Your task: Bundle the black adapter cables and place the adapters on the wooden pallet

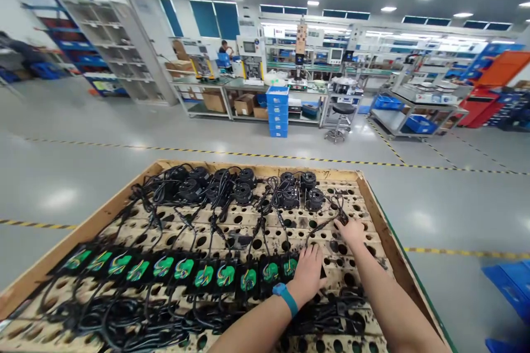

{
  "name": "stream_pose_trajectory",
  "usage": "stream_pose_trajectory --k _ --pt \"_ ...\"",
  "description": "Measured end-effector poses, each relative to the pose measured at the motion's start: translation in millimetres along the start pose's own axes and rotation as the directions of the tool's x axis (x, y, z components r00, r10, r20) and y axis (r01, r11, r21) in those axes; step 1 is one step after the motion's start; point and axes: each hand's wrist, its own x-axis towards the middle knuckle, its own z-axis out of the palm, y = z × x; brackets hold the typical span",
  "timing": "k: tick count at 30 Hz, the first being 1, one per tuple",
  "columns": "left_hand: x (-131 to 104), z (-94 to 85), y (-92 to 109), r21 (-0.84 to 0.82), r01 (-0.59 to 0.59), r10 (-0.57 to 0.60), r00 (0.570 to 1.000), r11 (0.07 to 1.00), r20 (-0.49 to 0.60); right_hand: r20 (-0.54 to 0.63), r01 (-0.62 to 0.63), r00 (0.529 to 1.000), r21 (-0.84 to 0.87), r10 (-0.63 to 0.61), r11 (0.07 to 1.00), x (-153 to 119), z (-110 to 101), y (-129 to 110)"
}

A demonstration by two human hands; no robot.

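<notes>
Resting flat, fingers spread, left hand (pixel 308 273) on end green-topped module (pixel 290 266) of row in perforated wooden tray (pixel 381 220); right hand (pixel 351 230) pinching black cable (pixel 321 226); black coils (pixel 242 192) at far edge.

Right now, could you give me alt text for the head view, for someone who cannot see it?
Two bare hands work over a wooden tray of wired black units: the left hand rests on the row of green-topped units, the right hand touches a cable.
</notes>
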Motion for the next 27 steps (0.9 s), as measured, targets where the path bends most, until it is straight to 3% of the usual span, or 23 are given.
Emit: stream_pose_trajectory --k 4,7,10,12,14,16,18,19,20,22,27 --pt "-10 -2.3 -13 0.004 -0.077 0.077 0.997 0.997 -0.001 -0.058 0.025 0.998 0.117 -0.019 0.993 7 5 4" --pt "-22 -8.5 -16 -0.019 -0.124 0.124 0.992 0.992 -0.013 -0.165 0.066 0.986 0.253 -0.024 0.965 2 -1 -4" --pt "-26 -12.0 -17 -0.002 -0.073 0.073 0.996 0.997 -0.046 -0.312 0.174 0.949 0.377 -0.053 0.91 -15 -1 -37" --pt "-25 -11.9 -17 0.021 -0.018 0.019 0.999 1.0 -0.033 -0.357 0.359 0.909 0.407 -0.215 0.84 -36 4 -70" --pt "-23 -9.6 -17 0.044 0.015 -0.015 1.0 0.999 0.002 -0.243 0.597 0.802 0.341 -0.545 0.726 -61 11 -101" --pt "-23 -5.0 -18 0.061 0.026 -0.027 1.0 0.998 0.015 0.054 0.738 0.638 0.241 -0.768 0.63 -84 15 -120" --pt "-25 0.6 -20 0.067 0.021 -0.02 1.0 0.998 -0.004 0.274 0.789 0.525 0.197 -0.806 0.582 -103 17 -122" --pt "-27 3.0 -22 0.069 0.014 -0.013 1.0 0.998 -0.016 0.307 0.787 0.513 0.205 -0.802 0.582 -111 17 -115" --pt "-29 4.8 -23 0.073 0.006 -0.004 1.0 0.997 -0.026 0.299 0.765 0.532 0.23 -0.792 0.601 -119 16 -104" --pt "-31 5.5 -28 0.097 -0.001 0.005 0.999 0.995 -0.034 0.221 0.682 0.619 0.324 -0.753 0.656 -132 11 -69" --pt "-22 -10.1 -37 0.224 0.078 -0.075 0.997 0.971 -0.025 -0.022 0.46 0.853 0.503 -0.522 0.732 -169 -15 60"
